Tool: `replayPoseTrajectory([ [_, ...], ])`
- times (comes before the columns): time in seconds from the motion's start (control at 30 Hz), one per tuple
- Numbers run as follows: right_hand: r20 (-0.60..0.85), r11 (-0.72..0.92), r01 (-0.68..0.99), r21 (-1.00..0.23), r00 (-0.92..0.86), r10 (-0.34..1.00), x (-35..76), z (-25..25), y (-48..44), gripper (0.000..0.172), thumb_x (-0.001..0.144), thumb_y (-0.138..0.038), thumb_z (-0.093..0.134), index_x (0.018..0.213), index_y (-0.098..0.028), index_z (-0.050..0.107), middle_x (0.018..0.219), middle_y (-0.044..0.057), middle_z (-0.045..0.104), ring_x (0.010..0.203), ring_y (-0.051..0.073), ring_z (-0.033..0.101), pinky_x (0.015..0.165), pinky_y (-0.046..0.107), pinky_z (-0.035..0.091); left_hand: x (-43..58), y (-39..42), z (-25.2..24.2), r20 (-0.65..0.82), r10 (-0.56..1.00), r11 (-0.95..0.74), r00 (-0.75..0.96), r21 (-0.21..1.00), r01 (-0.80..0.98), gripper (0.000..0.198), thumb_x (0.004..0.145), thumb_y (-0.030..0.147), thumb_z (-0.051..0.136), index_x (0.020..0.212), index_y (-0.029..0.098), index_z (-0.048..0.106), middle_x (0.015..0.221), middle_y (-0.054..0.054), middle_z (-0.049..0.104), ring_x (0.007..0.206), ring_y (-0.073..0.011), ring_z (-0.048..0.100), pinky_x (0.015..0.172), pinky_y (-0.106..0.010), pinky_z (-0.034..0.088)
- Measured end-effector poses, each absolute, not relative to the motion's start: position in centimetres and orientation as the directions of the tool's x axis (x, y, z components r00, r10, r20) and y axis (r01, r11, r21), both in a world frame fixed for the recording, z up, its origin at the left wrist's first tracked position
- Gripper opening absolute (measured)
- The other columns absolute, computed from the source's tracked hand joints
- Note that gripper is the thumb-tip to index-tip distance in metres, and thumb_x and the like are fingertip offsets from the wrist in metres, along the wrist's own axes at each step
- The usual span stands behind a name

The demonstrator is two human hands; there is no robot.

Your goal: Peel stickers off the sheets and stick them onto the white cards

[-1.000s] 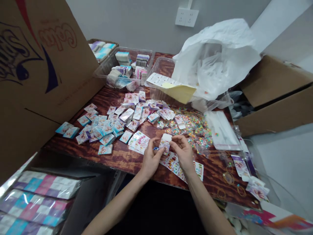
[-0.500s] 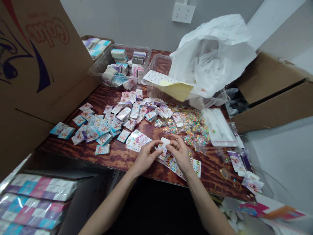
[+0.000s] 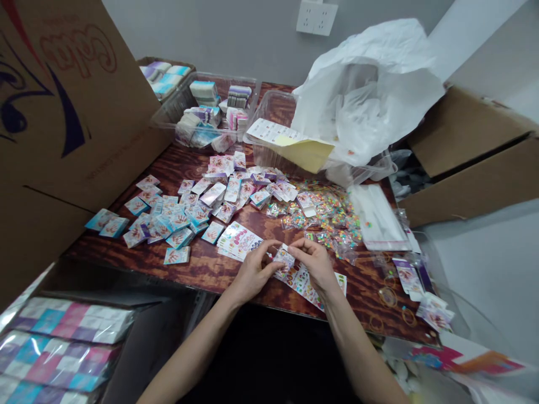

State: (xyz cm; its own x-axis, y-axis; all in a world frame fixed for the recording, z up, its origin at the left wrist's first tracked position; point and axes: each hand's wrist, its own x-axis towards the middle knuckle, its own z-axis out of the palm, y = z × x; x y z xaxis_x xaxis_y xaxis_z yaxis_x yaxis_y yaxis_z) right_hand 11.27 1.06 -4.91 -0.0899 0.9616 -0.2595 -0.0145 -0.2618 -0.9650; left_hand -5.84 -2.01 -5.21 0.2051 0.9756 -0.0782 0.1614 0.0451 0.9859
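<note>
Near the front edge of the table, a small printed cardboard box (image 3: 284,258) is held between my two hands. My left hand (image 3: 255,271) is closed, pinching the box at its left side. My right hand (image 3: 314,264) is closed too, its thumb and finger at the box's top flap. Beneath them lie sticker sheets (image 3: 306,285) with colourful nail patterns, partly covered by my hands. More sticker sheets (image 3: 236,240) are stacked just left of the box. Behind my right hand spread small clear packets of coloured bits (image 3: 332,216).
Many small boxes (image 3: 179,219) lie heaped at left and centre. Clear plastic trays (image 3: 158,119) stand at the back, one under a white plastic bag (image 3: 366,95). A large carton (image 3: 84,140) walls the left; rubber bands (image 3: 388,297) lie at right.
The white flap that stood up from the box's top is now folded down under my right fingers. Both hands stay at nearly the same spot.
</note>
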Motion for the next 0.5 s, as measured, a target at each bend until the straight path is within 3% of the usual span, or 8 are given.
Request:
replayPoseTrajectory([
  [0.17, -0.223, -0.221, 0.036, -0.975, -0.107, 0.969, 11.5, -4.3, 0.9, 0.021, 0.070, -0.037, 0.077, 0.065, -0.019, 0.066, 0.059, -0.002, 0.060, 0.055, 0.013, 0.049, 0.055, 0.026, 0.039, -5.8, -2.2, -5.4, -0.094, 0.978, 0.075, 0.185, 0.991, 0.108, 0.041, 0.084, 0.027, 0.066, 0.123, 0.024, 0.053, 0.097, -0.003, 0.062, 0.071, -0.0135, 0.062, 0.060, -0.023, 0.050],
  [0.3, -0.141, -0.123, 0.110, -0.986, -0.174, 0.975, 11.4, -3.5, 0.3, 0.015, 0.078, -0.035, 0.069, 0.077, -0.021, 0.073, 0.079, 0.003, 0.071, 0.074, 0.020, 0.062, 0.069, 0.030, 0.046, -5.8, -2.3, -5.7, -0.087, 0.985, 0.074, 0.152, 0.993, 0.092, 0.047, 0.085, 0.026, 0.064, 0.130, 0.026, 0.050, 0.099, -0.003, 0.064, 0.070, -0.0138, 0.062, 0.061, -0.024, 0.052],
  [0.4, -0.058, -0.004, 0.207, -0.978, -0.254, 0.966, 11.2, -3.3, 0.2, 0.013, 0.083, -0.031, 0.064, 0.081, -0.022, 0.073, 0.082, 0.003, 0.070, 0.080, 0.021, 0.063, 0.075, 0.032, 0.045, -6.3, -2.3, -5.7, -0.035, 0.980, 0.002, 0.198, 0.986, 0.169, 0.031, 0.086, 0.026, 0.062, 0.117, 0.023, 0.061, 0.103, -0.004, 0.066, 0.084, -0.0174, 0.064, 0.073, -0.027, 0.053],
  [0.5, -0.085, 0.004, 0.324, -0.946, -0.262, 0.961, 11.6, -3.8, 0.4, 0.015, 0.086, -0.030, 0.058, 0.083, -0.022, 0.070, 0.080, 0.003, 0.068, 0.077, 0.020, 0.061, 0.072, 0.032, 0.044, -8.2, -2.4, -5.3, -0.015, 0.987, -0.020, 0.158, 0.975, 0.220, 0.022, 0.089, 0.029, 0.059, 0.109, 0.020, 0.063, 0.100, -0.005, 0.067, 0.086, -0.0180, 0.065, 0.075, -0.028, 0.053],
])
